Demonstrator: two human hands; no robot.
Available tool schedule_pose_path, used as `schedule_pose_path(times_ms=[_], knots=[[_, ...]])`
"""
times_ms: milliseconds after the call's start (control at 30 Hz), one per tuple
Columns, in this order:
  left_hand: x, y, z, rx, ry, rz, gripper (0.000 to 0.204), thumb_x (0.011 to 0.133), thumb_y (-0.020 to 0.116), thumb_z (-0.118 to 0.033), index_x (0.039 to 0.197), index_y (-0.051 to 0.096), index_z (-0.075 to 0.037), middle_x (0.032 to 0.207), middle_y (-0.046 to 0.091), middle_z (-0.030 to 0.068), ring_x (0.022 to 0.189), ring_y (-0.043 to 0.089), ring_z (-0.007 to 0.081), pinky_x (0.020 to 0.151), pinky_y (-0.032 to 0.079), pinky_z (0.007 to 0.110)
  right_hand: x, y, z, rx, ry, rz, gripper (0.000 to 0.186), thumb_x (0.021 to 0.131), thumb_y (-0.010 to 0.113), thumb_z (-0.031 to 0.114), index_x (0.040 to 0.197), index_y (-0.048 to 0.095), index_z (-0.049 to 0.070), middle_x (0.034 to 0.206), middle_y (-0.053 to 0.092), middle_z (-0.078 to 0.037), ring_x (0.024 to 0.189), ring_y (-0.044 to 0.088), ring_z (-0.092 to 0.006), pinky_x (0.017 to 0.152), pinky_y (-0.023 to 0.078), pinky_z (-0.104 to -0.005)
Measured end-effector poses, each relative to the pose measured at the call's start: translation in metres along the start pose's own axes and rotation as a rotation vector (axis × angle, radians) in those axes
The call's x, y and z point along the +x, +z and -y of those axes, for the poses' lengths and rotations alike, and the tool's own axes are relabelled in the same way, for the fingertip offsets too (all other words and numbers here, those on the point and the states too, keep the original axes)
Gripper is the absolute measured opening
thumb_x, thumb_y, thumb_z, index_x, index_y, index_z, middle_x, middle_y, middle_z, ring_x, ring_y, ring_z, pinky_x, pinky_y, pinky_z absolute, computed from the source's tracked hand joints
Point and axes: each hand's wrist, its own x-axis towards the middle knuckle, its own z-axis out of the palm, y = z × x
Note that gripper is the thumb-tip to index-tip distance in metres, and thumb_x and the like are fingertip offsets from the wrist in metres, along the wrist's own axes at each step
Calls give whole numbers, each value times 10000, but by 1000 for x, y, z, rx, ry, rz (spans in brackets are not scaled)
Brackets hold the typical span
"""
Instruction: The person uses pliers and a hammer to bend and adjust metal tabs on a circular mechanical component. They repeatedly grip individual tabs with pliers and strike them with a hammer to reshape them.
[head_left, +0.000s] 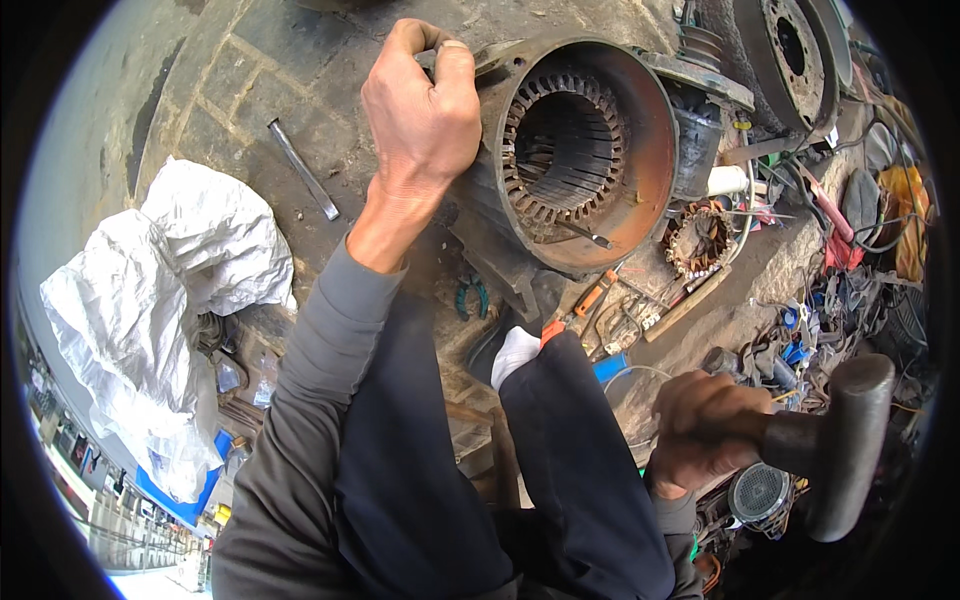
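Note:
A large round motor housing (pixel 648 190) lies on the ground before me, its open end facing up. Inside is a slotted stator core (pixel 565 150) with dark bars or slot edges showing. My left hand (pixel 420 115) is closed around a lug on the housing's upper left edge; the fingertips are partly hidden. A thin metal piece (pixel 585 234) rests inside the rim. Low on the right, my right hand (pixel 705 430) grips a hammer (pixel 850 450) by its handle, its heavy steel head raised apart from the housing.
A steel bar (pixel 303 168) lies left of my left hand, near white sacking (pixel 130 300). Teal-handled pliers (pixel 470 297) and an orange-handled tool (pixel 597 293) lie below the housing. A copper-wound ring (pixel 698 240), pulleys (pixel 790 50) and scrap (pixel 840 330) crowd the right.

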Motion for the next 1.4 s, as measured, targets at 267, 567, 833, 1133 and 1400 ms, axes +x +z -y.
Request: schedule_pose_path(times_ms=[267,567,833,1133,1400], knots=[[2,-1,2,-19,-40,18,245,938,609,-197,924,668,40,786,690,224,720,669,345,716,525,433,-9,-3,-3,-612,211,32,318,1061,617,306,922,566,24,691,535,-11,544,454,-112,491,331,-283],[-1,-5,3,-16,-51,16,239,939,615,-199,926,669,34,793,689,227,730,667,351,732,527,432,6,11,-12,-722,406,207,417,1092,597,418,926,568,36,666,540,-6,506,472,-117,454,342,-291],[-3,-3,1,-4,-66,13,243,939,612,-190,928,670,45,790,690,220,732,664,331,732,523,421,-8,4,5,-55,71,-53,457,1026,666,456,884,503,53,657,480,-47,502,485,-179,437,394,-315],[-1,-4,3,0,-78,30,265,933,600,-205,929,671,51,819,697,231,752,659,340,756,523,428,-6,-7,-2,-487,298,67,454,1083,608,459,975,580,18,655,526,-22,482,451,-105,446,333,-287],[0,-5,-2,12,-96,48,266,928,602,-205,923,669,52,818,694,221,761,656,320,756,521,423,3,-6,-33,-752,428,199,297,1063,646,236,1176,647,-39,710,607,-61,607,520,-172,635,489,-341]])
